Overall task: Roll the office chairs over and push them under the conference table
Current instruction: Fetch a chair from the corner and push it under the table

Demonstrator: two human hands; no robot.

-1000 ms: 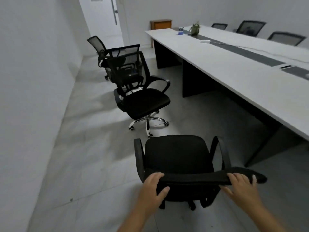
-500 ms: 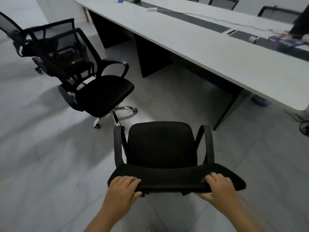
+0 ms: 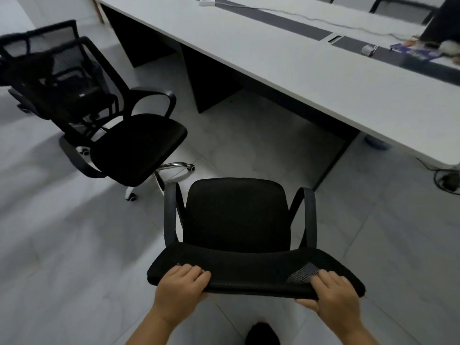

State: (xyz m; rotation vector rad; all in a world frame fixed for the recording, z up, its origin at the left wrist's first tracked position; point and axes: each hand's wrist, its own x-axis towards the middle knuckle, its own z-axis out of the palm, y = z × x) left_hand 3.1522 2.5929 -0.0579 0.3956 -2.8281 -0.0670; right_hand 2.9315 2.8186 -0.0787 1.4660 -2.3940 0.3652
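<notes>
My left hand [image 3: 180, 285] and right hand [image 3: 332, 292] each curl over the top edge of the backrest of the near office chair [image 3: 236, 220], fingers on top and thumbs beneath, one at each end. The chair stands on the grey floor [image 3: 62, 245], seat facing the conference table [image 3: 298, 63] but well short of it. A second chair [image 3: 134, 148] stands to the far left, with another mesh-backed chair [image 3: 44, 61] behind it.

The near chair [image 3: 236, 215] is hiding its own base and wheels. The far-left chair [image 3: 37, 61] is blurring and running off the left edge. Small items [image 3: 413, 49] on the conference table [image 3: 298, 66] are staying illegible.
</notes>
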